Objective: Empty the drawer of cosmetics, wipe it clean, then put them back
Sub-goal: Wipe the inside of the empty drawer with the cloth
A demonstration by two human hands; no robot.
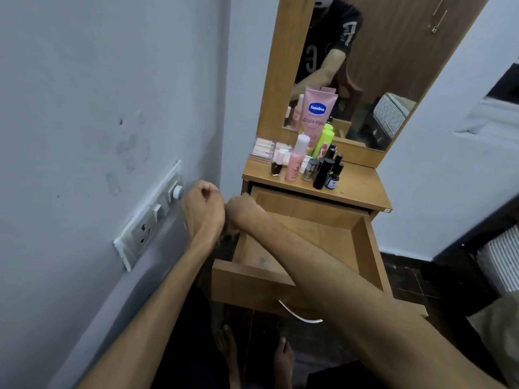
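Note:
The wooden drawer (362, 248) is pulled out and its visible floor is bare. The cosmetics stand on the dresser top (362, 186): a pink Vaseline tube (318, 110), a pink bottle (295, 160), a green bottle (325, 140), several small dark bottles (327, 171) and clear boxes (264, 148). My left hand (202, 209) hovers just outside the drawer's left wall, fingers curled with nothing visible in them. My right hand (241, 207) crosses over to the drawer's back left corner, wrist bent down. Its fingers are hidden, and something small and pinkish shows below it.
A mirror (365, 66) rises behind the cosmetics. A switch and socket panel (151, 217) is on the wall close to my left hand. My bare feet (252, 352) stand on the dark floor below the drawer. A bed edge (500, 256) is at the right.

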